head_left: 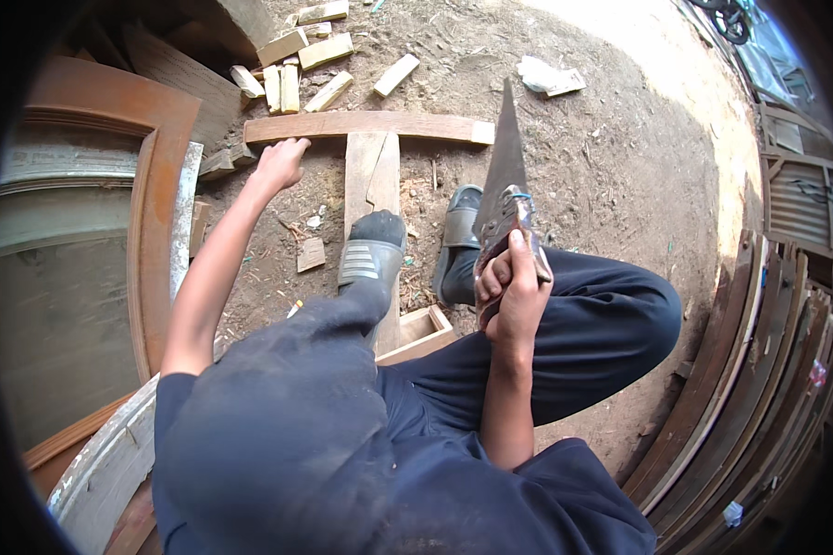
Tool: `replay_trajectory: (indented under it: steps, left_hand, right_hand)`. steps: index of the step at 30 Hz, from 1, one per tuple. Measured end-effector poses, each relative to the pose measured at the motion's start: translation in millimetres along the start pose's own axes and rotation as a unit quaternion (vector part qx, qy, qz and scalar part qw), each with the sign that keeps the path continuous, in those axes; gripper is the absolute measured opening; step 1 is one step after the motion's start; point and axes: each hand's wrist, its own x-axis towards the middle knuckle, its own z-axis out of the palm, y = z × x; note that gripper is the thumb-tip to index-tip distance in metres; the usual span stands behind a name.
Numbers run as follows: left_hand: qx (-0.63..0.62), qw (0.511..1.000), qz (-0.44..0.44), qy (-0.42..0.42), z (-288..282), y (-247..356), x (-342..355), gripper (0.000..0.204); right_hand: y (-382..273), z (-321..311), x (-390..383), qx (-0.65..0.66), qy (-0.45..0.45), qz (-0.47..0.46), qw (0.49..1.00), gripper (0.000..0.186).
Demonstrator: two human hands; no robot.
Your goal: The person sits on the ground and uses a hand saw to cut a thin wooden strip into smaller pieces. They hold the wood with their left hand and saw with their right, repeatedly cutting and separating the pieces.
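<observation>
One plank (359, 180) runs fore-aft under one sandal (372, 263). One bar (370, 125) lies left-right across its far end. One handsaw (506, 171), right of the bar, points away, near-upright lengthwise; right hand (515, 287) wraps its handle. Left hand (281, 165) curls by the bar, contact unclear. About nine offcuts (327, 51) lie beyond.

The person wears a dark navy top (491, 509) with short sleeves (578, 490), loose navy trousers (588, 347) with smooth folds and dusty, faded patches on the left leg, dark socks (379, 227) and 2 grey slide sandals (366, 264), pale stripes crossing the left strap. Both forearms (222, 264) are bare.
</observation>
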Motion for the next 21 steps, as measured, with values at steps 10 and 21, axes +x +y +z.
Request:
replay_trajectory:
  steps: [10, 21]
  left_hand:
    - [0.129, 0.987, 0.098, -0.001, 68, 9, 134, 0.064]
    - [0.048, 0.983, 0.148, -0.103, -6, -16, 125, 0.054]
  right_hand:
    - [29, 32, -15, 0.009, 0.017, 0.075, 0.997, 0.01]
    - [19, 27, -3, -0.005, -0.01, -0.031, 0.999, 0.015]
